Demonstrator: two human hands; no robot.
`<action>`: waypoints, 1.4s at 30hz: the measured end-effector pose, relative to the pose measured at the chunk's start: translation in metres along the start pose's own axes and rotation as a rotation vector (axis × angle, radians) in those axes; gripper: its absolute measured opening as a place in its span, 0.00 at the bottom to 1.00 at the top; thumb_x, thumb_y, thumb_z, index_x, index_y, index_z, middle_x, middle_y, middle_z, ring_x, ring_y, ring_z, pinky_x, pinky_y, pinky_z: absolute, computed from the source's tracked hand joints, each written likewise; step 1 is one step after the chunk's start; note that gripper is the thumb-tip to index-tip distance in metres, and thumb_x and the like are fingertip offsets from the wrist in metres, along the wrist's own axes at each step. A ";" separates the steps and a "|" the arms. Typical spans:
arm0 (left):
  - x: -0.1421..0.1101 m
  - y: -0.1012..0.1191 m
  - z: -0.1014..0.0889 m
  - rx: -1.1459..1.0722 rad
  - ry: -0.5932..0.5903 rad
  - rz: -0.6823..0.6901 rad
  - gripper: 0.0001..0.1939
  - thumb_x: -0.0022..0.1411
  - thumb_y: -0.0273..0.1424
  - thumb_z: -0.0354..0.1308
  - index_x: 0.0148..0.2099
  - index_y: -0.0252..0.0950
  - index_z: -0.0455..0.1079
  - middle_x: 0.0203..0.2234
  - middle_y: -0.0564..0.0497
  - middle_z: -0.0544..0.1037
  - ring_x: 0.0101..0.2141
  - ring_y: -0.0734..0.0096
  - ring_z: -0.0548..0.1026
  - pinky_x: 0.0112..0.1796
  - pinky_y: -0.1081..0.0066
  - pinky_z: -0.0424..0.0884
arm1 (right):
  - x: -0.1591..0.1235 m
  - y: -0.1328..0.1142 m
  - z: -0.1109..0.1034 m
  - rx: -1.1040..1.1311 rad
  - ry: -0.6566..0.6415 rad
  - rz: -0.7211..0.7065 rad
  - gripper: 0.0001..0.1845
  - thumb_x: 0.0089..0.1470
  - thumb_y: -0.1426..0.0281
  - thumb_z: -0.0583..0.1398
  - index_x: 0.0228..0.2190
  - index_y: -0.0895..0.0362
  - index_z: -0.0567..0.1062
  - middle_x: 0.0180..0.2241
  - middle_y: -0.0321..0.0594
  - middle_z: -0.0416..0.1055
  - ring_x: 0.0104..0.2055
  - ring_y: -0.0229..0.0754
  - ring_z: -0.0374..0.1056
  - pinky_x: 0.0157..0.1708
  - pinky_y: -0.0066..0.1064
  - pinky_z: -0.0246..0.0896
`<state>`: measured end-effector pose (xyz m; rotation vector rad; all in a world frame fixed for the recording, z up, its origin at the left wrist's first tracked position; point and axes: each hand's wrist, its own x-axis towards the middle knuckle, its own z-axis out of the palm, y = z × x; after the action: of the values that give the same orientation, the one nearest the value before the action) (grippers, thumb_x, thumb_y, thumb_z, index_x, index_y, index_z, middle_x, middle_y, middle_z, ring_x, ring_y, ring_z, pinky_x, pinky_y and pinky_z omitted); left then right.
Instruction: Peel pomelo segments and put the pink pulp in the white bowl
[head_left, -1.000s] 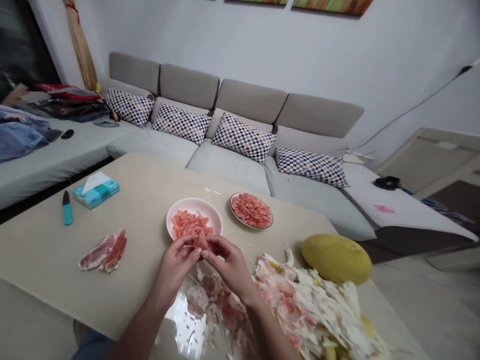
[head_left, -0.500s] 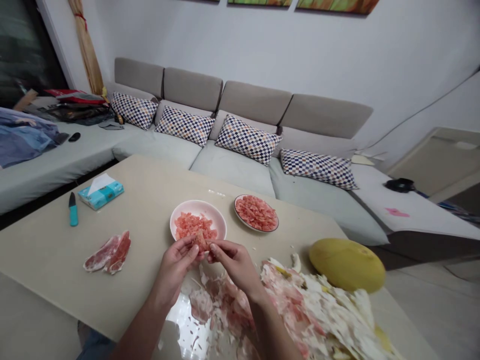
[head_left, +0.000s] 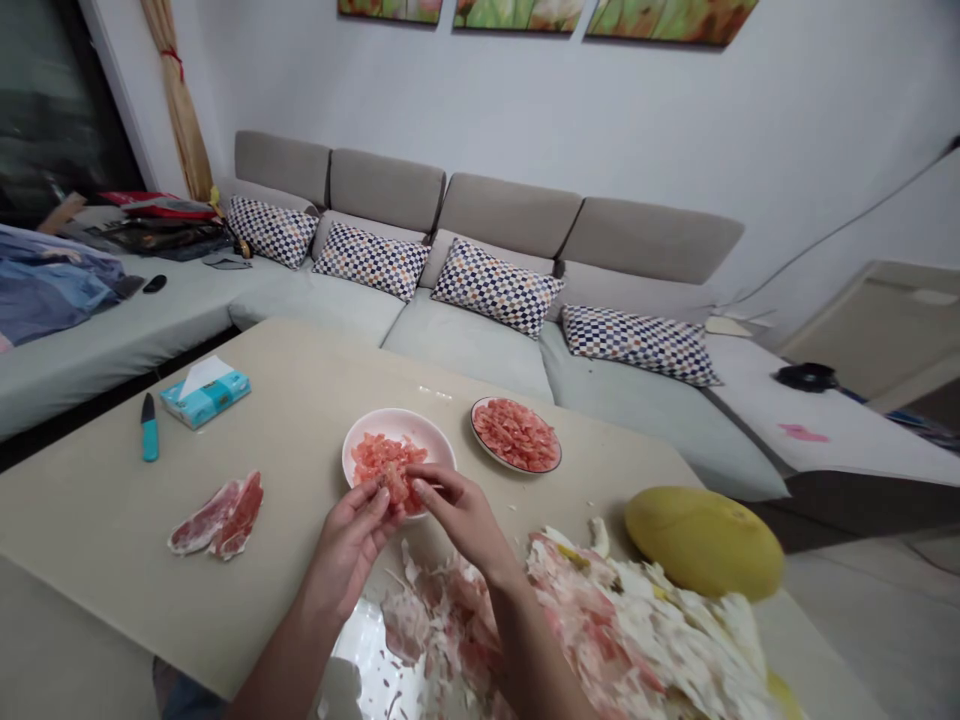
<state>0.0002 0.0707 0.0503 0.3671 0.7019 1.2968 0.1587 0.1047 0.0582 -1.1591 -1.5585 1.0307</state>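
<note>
My left hand (head_left: 349, 545) and my right hand (head_left: 463, 515) meet over the near rim of a pink bowl (head_left: 429, 435) filled with pink pomelo flesh. Both hands pinch one piece of pomelo flesh (head_left: 395, 484) between their fingertips. A white plate (head_left: 550, 463) with more pomelo flesh stands just right of the bowl. Two peeled pomelo segments (head_left: 219, 515) lie on the table to the left. A heap of peel and membrane scraps (head_left: 600, 620) spreads under my right forearm.
A whole yellow pomelo (head_left: 703, 541) lies at the table's right edge. A teal-handled knife (head_left: 149, 428) and a tissue pack (head_left: 205, 390) rest at the far left. Behind the beige table (head_left: 300, 380) runs a grey sofa (head_left: 465, 340) with checkered cushions.
The view has tilted slightly, so everything sits lower in frame. My hands have shifted a little toward the bowl, still pinching the pomelo piece.
</note>
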 end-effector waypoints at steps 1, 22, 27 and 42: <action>0.000 0.000 0.000 0.016 -0.015 0.002 0.10 0.56 0.25 0.67 0.42 0.32 0.77 0.38 0.47 0.80 0.35 0.74 0.77 0.40 0.75 0.76 | -0.002 -0.003 0.003 0.031 -0.044 0.012 0.15 0.53 0.61 0.65 0.41 0.54 0.81 0.44 0.45 0.79 0.46 0.49 0.74 0.48 0.41 0.68; 0.010 -0.004 -0.009 0.080 -0.129 -0.090 0.12 0.54 0.25 0.69 0.42 0.31 0.78 0.33 0.50 0.79 0.31 0.80 0.77 0.38 0.81 0.75 | -0.001 0.007 -0.001 0.363 -0.224 0.195 0.17 0.47 0.58 0.69 0.33 0.58 0.81 0.28 0.37 0.77 0.28 0.37 0.71 0.33 0.30 0.68; 0.012 -0.005 -0.010 0.070 -0.117 -0.104 0.13 0.52 0.25 0.70 0.42 0.31 0.77 0.33 0.50 0.79 0.30 0.79 0.77 0.37 0.81 0.75 | 0.001 0.012 0.000 0.438 -0.221 0.280 0.19 0.43 0.56 0.71 0.31 0.59 0.81 0.27 0.37 0.77 0.27 0.37 0.71 0.32 0.31 0.69; 0.011 -0.004 -0.007 0.176 -0.070 -0.059 0.15 0.50 0.28 0.72 0.41 0.32 0.78 0.36 0.47 0.81 0.33 0.74 0.78 0.39 0.76 0.75 | -0.001 0.008 -0.001 0.285 -0.198 0.158 0.19 0.48 0.54 0.67 0.31 0.58 0.80 0.26 0.35 0.74 0.26 0.36 0.67 0.29 0.28 0.66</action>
<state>-0.0002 0.0795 0.0399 0.5283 0.7650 1.1640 0.1618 0.1060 0.0507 -1.0166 -1.4271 1.4594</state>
